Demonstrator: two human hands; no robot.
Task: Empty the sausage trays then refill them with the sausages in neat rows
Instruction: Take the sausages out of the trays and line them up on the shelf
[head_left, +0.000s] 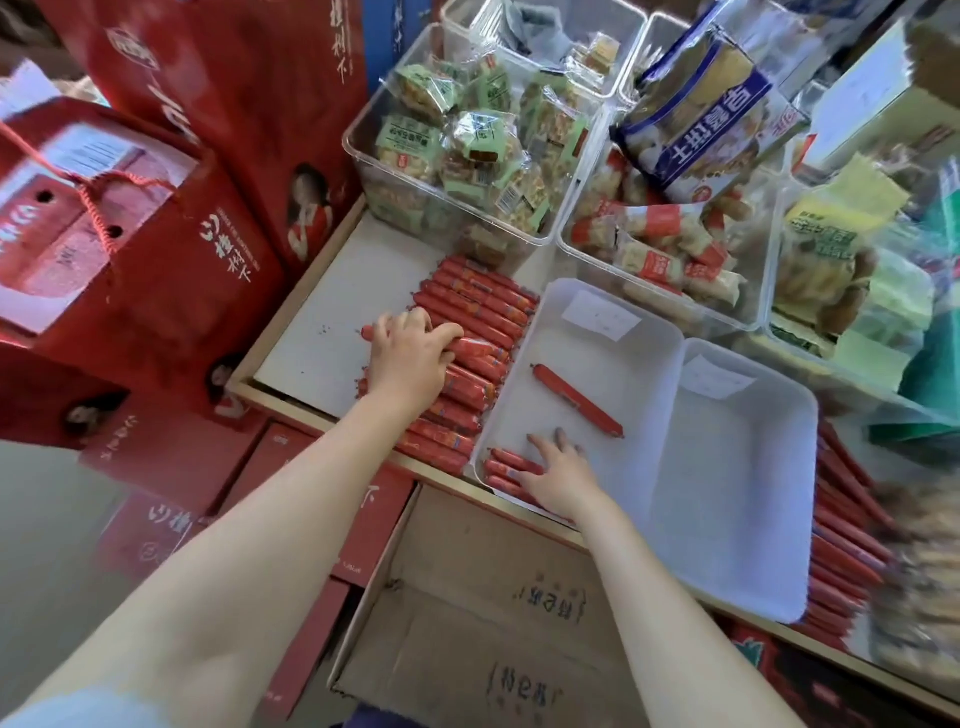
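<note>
1. We find the shelf surface (332, 312) bearing a loose pile of red sausages (467, 312) on its left part, with two white trays to the right of it.
2. The left tray (639, 415) lies just beside the pile, touching or nearly so along its left wall. The right tray (753, 493) appears empty. More sausages (841, 519) lie beyond its far right edge.
3. In the left tray we note a short row started at the near corner (506, 465), and one stray sausage (576, 400) lying diagonally in the middle, apart from the row.
4. The left hand (410, 358) rests on top of the pile, fingers curled over several sausages; whether it has closed on any we cannot tell.
5. The right hand (558, 475) lies flat and spread over the started row, pressing it into place and gripping nothing.
6. Our judgement: the row's long axis runs left to right across the tray's near end. The stray lies skewed to that axis and just beyond the right hand's fingertips, so that hand is nearer to turn it. The pile feeds in from the left, under the left hand.
</note>
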